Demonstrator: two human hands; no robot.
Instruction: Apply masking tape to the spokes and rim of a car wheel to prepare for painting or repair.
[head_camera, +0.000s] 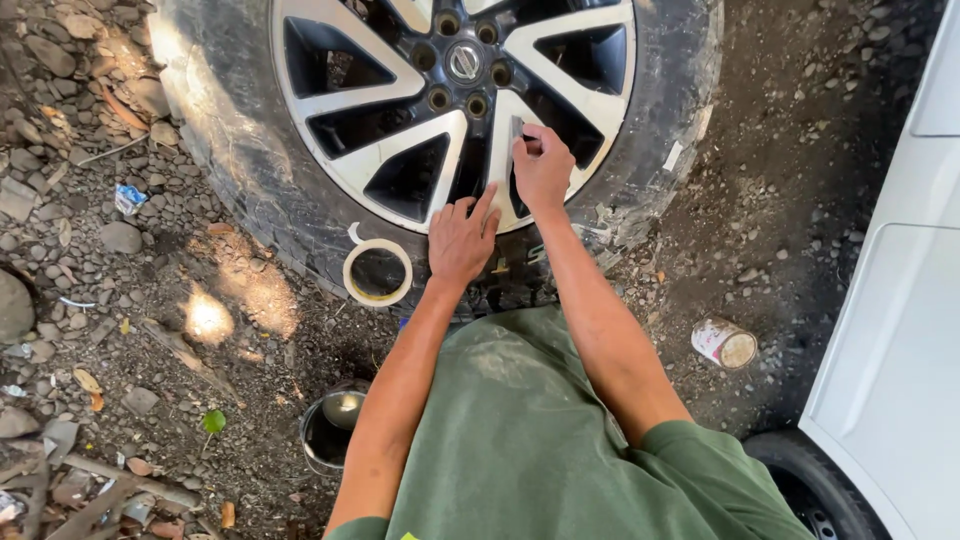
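Head view: masking of the alloy wheel (lying flat on gravel) is in hand; the left hand rests flat, fingers spread, on the rim edge, and the right hand pinches something small at a spoke. What it grips is hidden by the fingers. Judged next: a fresh strip from the tape roll, lying against the tyre just beside the left hand.

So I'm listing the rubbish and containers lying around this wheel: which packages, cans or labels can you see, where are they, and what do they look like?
Small can: on its side right of the person, white and red label, pale end.
Masking tape roll: leaning on the tyre by the left hand, cream ring.
Wrapper scrap: on the stones at left, blue and white.
Dark round pot: near the left elbow.
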